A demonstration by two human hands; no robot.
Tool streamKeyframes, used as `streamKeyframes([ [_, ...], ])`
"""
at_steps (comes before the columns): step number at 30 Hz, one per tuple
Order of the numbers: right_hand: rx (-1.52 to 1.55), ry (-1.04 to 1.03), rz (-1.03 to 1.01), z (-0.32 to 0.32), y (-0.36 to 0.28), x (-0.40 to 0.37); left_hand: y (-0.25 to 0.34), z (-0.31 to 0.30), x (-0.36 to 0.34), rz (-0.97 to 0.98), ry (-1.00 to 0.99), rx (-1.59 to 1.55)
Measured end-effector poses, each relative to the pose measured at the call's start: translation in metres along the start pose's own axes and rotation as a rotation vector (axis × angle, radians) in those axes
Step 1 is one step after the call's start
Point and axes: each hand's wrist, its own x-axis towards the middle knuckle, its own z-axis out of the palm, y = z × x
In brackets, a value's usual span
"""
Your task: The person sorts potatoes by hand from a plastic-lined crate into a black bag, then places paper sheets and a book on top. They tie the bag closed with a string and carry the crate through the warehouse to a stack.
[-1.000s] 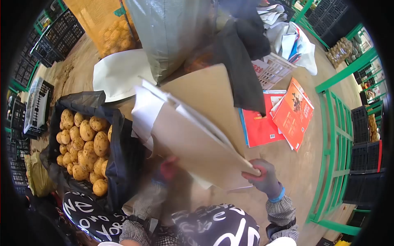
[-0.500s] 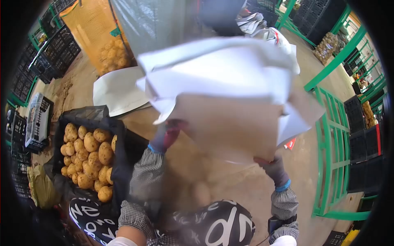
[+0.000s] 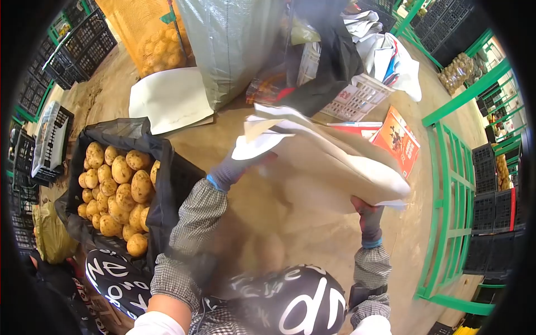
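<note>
Between my two gloved hands I hold a stack of large paper sheets [image 3: 329,162], white and brown, bent and blurred by motion. My left hand [image 3: 237,167] grips the sheets' left end, its fingers partly hidden behind a white flap. At the lower right corner my right hand [image 3: 368,215] is closed on the edge of the stack. To the left of my left arm stands a crate lined with black cloth [image 3: 181,167], filled with potatoes [image 3: 123,192]. A white sheet [image 3: 167,100] lies on the floor beyond the crate.
A grey plastic sack [image 3: 229,50] and an orange mesh bag of potatoes [image 3: 151,39] stand ahead. A white crate [image 3: 357,100] and a red printed sheet [image 3: 397,139] are at front right. A green metal frame [image 3: 441,206] borders the right side.
The paper stack has come down and tilted, exposing the white crate and red printed sheet behind it. Both hands keep hold of it. The view has shifted slightly.
</note>
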Motion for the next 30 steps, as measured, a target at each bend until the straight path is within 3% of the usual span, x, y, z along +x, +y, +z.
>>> streamKeyframes([
  [1, 0.228, 0.012, 0.113, 0.007, -0.016, 0.001, -0.002, -0.001, 0.001, 0.015, -0.011, 0.001],
  [3, 0.253, -0.02, 0.17, 0.005, -0.002, -0.01, -0.012, -0.015, -0.005, -0.14, -0.021, -0.122],
  [5, -0.14, -0.097, 0.005, -0.003, 0.055, -0.022, -0.019, -0.012, -0.002, -0.188, -0.017, -0.205],
  [6, -0.392, 0.083, -0.155, 0.004, 0.053, -0.021, -0.012, 0.001, -0.001, -0.169, -0.001, -0.231],
  [7, -0.175, 0.206, -0.123, 0.013, 0.053, -0.017, 0.0, 0.008, -0.005, -0.057, 0.017, 0.046],
  [9, 0.493, 0.307, 0.112, 0.011, 0.011, 0.006, -0.001, 0.01, 0.0, 0.055, 0.071, 0.035],
  [11, 0.288, -0.033, -0.087, -0.026, 0.011, -0.004, -0.012, 0.017, -0.004, 0.078, 0.033, 0.121],
  [13, 0.275, 0.023, 0.025, -0.013, -0.01, 0.005, -0.031, 0.014, 0.008, 0.084, -0.104, 0.329],
  [14, 0.232, 0.028, 0.212, -0.011, -0.011, 0.001, -0.039, 0.012, 0.012, 0.085, -0.164, 0.437],
  [16, 0.073, 0.095, 0.246, -0.007, -0.003, 0.008, -0.046, 0.027, 0.014, -0.21, -0.135, 0.699],
  [18, -0.147, 0.227, -0.032, -0.008, 0.014, 0.01, -0.054, 0.035, 0.009, -0.106, -0.081, 0.271],
  [20, 0.024, 0.366, 0.095, -0.044, 0.014, 0.006, -0.042, 0.039, 0.012, -0.038, 0.008, -0.097],
  [21, -0.327, 0.288, 0.034, -0.077, -0.001, -0.001, -0.046, 0.029, 0.018, -0.06, 0.061, -0.247],
  [24, -0.167, 0.26, 0.048, -0.2, -0.001, -0.028, -0.118, -0.015, -0.004, -0.495, 0.341, -0.086],
  [25, 0.081, 0.304, 0.099, -0.217, -0.014, -0.041, -0.143, -0.005, -0.022, -0.544, 0.381, -0.166],
  [26, 0.126, 0.134, 0.118, -0.232, -0.028, -0.046, -0.193, 0.005, -0.051, -0.553, 0.306, -0.002],
  [27, 0.164, -0.036, 0.141, -0.247, -0.042, -0.052, -0.242, 0.016, -0.08, -0.555, 0.234, 0.163],
  [29, 0.049, -0.019, 0.131, -0.274, -0.026, -0.078, -0.295, 0.04, -0.096, -0.519, 0.308, 0.391],
  [30, -0.035, 0.092, 0.174, -0.279, -0.015, -0.093, -0.297, 0.076, -0.087, -0.548, 0.575, 0.21],
])
